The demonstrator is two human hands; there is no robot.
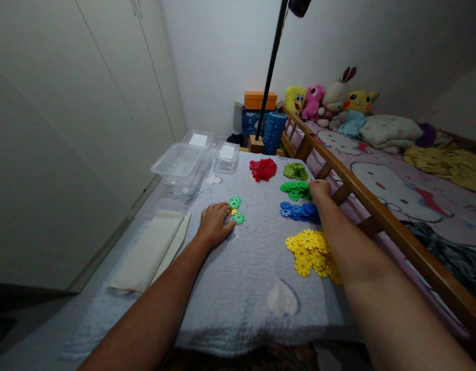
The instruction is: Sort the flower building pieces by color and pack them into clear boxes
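Counter (257,304): piles (307,252) colour-sorted, likely for easy reach. Left hand (215,221), grip apart, at small discs (238,219); right hand (320,188) at green pile (294,189), grip unclear.

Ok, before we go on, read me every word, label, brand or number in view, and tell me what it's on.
No text can be read.
Blue box at the back: pale markings, too blurred to read.
White labels on the clear tubs: no print can be made out.
Coloured discs: no lettering visible.
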